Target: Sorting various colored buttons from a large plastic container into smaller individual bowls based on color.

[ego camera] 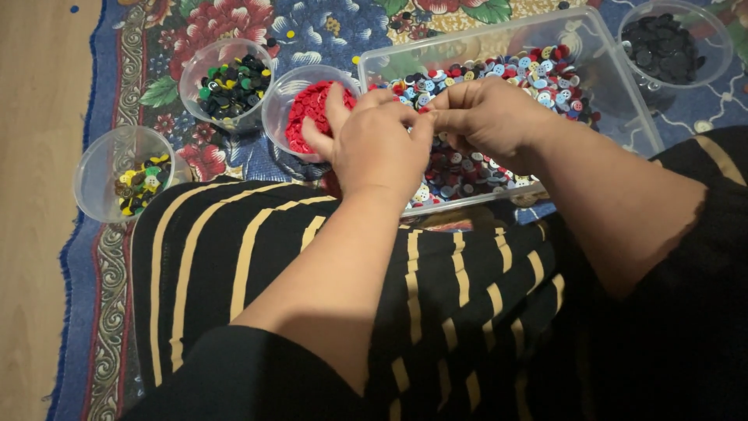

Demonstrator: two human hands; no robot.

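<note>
Floral rug [234, 19] is carrying cups w/ a clear tray of mixed buttons [538, 70]. Both hands are meeting fingertip-to-fingertip over tray's near-left corner: left hand [374, 148] and right hand [487, 117] pinching, contents hidden; red-button cup [308, 113] touching left.

Clear, glossy plastic tray [615, 86] holding small, smooth plastic buttons [538, 70]; round tubs [101, 156] of the same transparent plastic. Woven floral rug [351, 23], matt. Black cloth with tan stripes [234, 265], possibly knitted. Pale floor [31, 195], smooth, wood-like.
</note>
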